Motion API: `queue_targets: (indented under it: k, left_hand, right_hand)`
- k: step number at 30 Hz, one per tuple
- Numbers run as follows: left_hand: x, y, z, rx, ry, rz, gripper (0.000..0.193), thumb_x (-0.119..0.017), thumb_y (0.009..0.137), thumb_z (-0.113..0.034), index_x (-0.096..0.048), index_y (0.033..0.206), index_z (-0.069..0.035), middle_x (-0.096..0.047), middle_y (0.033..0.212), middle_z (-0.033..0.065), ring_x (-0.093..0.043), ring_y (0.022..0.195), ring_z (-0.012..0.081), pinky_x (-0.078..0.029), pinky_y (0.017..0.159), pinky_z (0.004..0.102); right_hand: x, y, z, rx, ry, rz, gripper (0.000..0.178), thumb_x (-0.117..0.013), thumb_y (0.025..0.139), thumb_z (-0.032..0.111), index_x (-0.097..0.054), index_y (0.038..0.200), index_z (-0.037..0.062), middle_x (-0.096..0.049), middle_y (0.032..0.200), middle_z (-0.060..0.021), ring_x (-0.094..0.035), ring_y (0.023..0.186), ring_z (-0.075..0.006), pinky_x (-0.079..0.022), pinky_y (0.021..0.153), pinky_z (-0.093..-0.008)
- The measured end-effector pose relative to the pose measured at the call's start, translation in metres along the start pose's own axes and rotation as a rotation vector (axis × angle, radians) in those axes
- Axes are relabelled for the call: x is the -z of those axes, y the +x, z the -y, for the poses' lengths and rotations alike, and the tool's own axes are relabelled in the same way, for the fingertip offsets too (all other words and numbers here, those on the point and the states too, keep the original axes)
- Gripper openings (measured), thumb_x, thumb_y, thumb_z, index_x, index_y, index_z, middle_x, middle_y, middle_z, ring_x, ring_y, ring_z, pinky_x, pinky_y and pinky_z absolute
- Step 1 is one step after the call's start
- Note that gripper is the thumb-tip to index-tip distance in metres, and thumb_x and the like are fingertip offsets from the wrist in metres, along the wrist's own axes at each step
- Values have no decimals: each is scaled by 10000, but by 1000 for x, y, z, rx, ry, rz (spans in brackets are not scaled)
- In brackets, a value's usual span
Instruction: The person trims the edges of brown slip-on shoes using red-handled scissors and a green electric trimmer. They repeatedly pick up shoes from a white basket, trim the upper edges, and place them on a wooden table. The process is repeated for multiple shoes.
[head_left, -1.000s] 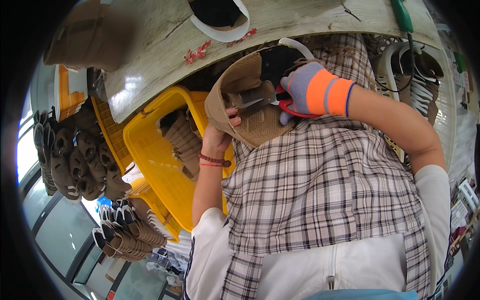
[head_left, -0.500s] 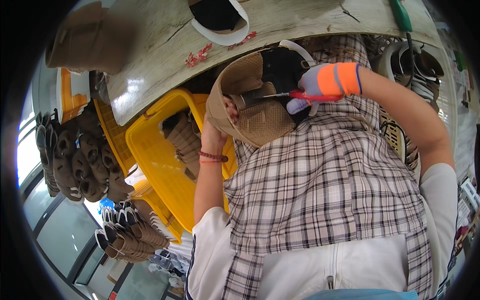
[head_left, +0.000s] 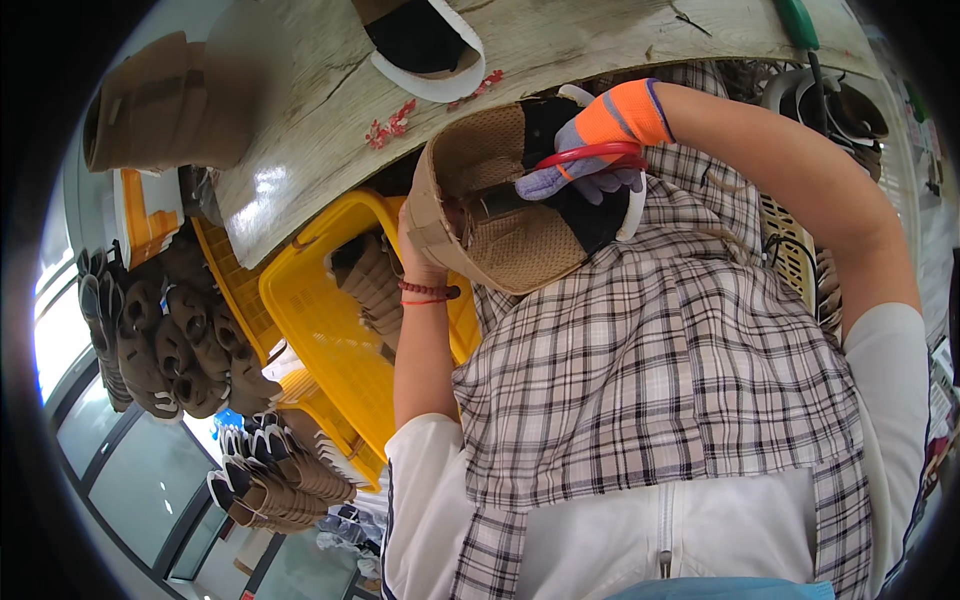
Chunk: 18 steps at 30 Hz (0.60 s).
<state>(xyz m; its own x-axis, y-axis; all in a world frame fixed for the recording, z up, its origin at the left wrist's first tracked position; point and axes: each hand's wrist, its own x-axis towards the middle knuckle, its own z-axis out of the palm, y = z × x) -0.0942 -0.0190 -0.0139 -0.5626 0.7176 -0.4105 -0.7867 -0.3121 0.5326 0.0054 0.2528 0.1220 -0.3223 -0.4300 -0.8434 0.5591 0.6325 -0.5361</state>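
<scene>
A brown shoe upper (head_left: pixel 525 248) with a tan mesh lining, a black part and a white edge is held over my lap, its opening facing up. My bare left hand (head_left: pixel 418 262) is closed around its left side, with fingertips just showing inside. In a grey-and-orange glove, my right hand (head_left: pixel 590 150) grips red-handled scissors (head_left: pixel 608 150) over the black part of the upper. The hand hides most of the blades, and whether they touch the lining I cannot tell.
The wooden bench (head_left: pixel 330 110) in front carries another upper (head_left: pixel 425 50) with a white edge and a brown stack (head_left: pixel 165 100). A yellow basket (head_left: pixel 300 285) holding several brown pieces stands left. More uppers (head_left: pixel 275 475) are bundled at the lower left. A green-handled tool (head_left: pixel 797 25) lies far right.
My right hand has moved up and left with the scissors, and its wrist has turned. The blades, visible before over the lining, are now mostly hidden. My left hand still holds the upper.
</scene>
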Motion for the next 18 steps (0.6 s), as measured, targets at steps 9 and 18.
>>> queue_targets:
  k: [9,18]
  left_hand:
    - [-1,0,-5,-30,140,-40,272,-544,918,-144,-571,1170,-46,-616,1090,86,-586,949,231,-480,791,370]
    - [-24,-4,-7,-73,279,-103,339,-380,977,-219,-596,1069,26,-667,881,103,-655,718,182,-551,634,294]
  right_hand:
    - [-4,-7,3,-1,25,-18,744,-362,909,652,-676,831,-18,-584,601,-95,-605,516,-200,-523,502,-305]
    - [-9,-12,11,-36,29,-99,856,-349,807,795,-676,776,4,-587,588,-84,-615,493,-202,-523,505,-287]
